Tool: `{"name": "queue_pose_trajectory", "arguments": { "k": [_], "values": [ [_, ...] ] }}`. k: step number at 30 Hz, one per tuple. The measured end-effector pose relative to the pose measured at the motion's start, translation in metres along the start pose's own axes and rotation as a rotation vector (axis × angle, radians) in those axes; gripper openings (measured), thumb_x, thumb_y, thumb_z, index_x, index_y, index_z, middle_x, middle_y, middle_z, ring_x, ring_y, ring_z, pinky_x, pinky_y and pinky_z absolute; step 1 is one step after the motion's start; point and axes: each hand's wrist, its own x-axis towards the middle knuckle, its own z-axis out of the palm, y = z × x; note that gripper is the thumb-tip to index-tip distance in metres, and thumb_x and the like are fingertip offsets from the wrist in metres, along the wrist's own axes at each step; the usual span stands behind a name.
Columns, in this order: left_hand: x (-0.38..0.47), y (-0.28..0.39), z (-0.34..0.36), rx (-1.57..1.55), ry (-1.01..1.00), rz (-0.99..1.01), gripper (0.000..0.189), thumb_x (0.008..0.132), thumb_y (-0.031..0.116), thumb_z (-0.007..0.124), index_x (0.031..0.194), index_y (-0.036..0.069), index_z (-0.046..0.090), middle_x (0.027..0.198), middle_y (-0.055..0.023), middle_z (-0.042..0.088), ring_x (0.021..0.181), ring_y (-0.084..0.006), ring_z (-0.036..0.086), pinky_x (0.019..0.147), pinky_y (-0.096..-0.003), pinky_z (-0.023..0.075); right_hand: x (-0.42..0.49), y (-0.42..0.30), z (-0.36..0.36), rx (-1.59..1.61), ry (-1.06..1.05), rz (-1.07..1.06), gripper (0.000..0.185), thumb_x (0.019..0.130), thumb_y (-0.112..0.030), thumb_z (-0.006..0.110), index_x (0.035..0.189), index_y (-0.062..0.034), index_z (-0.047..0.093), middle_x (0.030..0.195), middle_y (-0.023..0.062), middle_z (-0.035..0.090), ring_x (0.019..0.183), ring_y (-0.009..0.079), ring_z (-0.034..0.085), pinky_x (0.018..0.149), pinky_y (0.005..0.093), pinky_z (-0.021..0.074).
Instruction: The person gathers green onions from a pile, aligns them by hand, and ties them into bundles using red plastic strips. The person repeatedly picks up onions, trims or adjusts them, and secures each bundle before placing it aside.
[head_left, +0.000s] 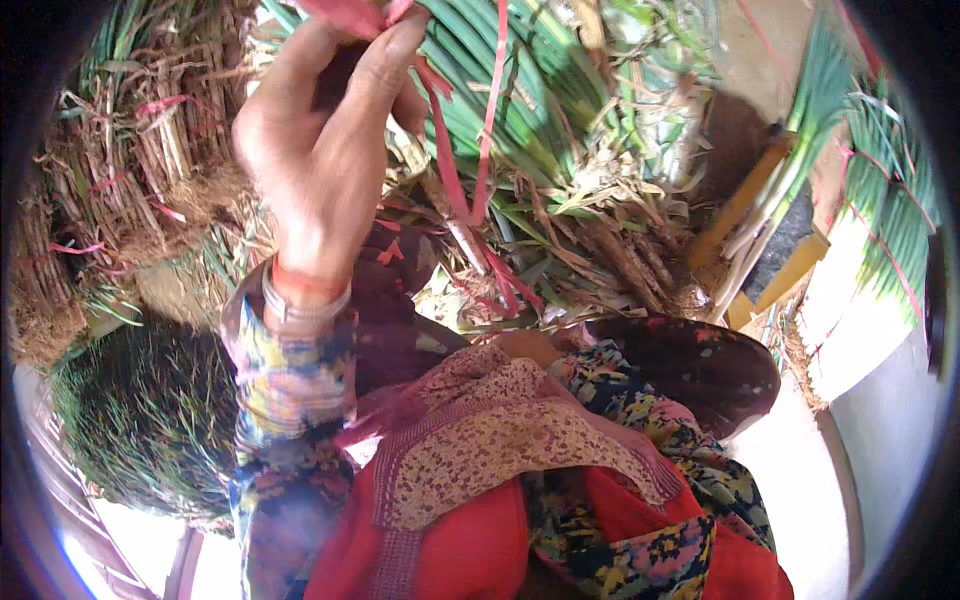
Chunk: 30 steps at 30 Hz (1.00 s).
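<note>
My left hand (322, 142), raised at the upper left with bangles at its wrist, pinches a pink plastic tie strip (352, 16) between thumb and fingers. A loose length of pink strip (484, 142) hangs to its right, before green onion leaves (540, 97). My right hand (532, 345) shows only in part near my lap, partly behind a patterned cloth (487, 450); its fingers cannot be made out. Between the hands and the leaves lie brown stalks (626, 255), dry peelings and more pink strip (502, 281).
Tied bundles of brown-stalked, rooted plants (150, 150) stand at the left, above a dark green leafy heap (142, 412). At the right, several green onions (780, 172) lean over a yellow-edged object (795, 270), beside tied green onion bundles (885, 210).
</note>
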Motion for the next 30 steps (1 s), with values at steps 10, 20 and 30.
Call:
{"name": "queue_pose_trajectory", "arguments": {
  "k": [10, 20, 30],
  "values": [
    [-0.013, 0.014, -0.023, -0.185, -0.118, 0.119, 0.010, 0.087, 0.008, 0.062, 0.091, -0.001, 0.062, 0.065, -0.0018, 0.059, 0.054, -0.0069, 0.053, 0.049, -0.0200, 0.0420, 0.005, -0.024, -0.014, -0.150, 0.029, -0.053, 0.017, 0.086, -0.018, 0.054, 0.099, -0.0086, 0.062, 0.097, 0.0107, 0.063, 0.085, 0.0287, 0.060, 0.070, 0.0379, 0.0471],
    [-0.039, 0.008, -0.059, -0.703, -0.315, -0.151, 0.011, 0.088, 0.011, 0.060, 0.093, 0.001, 0.058, 0.077, -0.0047, 0.063, 0.059, -0.0110, 0.060, 0.052, -0.0222, 0.0493, -0.146, -0.122, -0.176, -0.056, 1.082, -0.520, 0.020, 0.088, -0.023, 0.056, 0.095, -0.0062, 0.064, 0.090, 0.0107, 0.067, 0.082, 0.0234, 0.064, 0.070, 0.0349, 0.0498],
    [-0.031, 0.033, -0.012, -0.832, -0.382, -0.237, 0.014, 0.086, 0.017, 0.064, 0.083, 0.004, 0.062, 0.065, -0.0024, 0.058, 0.054, -0.0113, 0.053, 0.053, -0.0236, 0.0436, -0.210, -0.199, -0.256, 0.364, 1.070, -0.925, 0.020, 0.089, -0.011, 0.059, 0.104, 0.0016, 0.058, 0.082, 0.0059, 0.064, 0.076, 0.0082, 0.059, 0.067, 0.0228, 0.0473]
  ]
}}
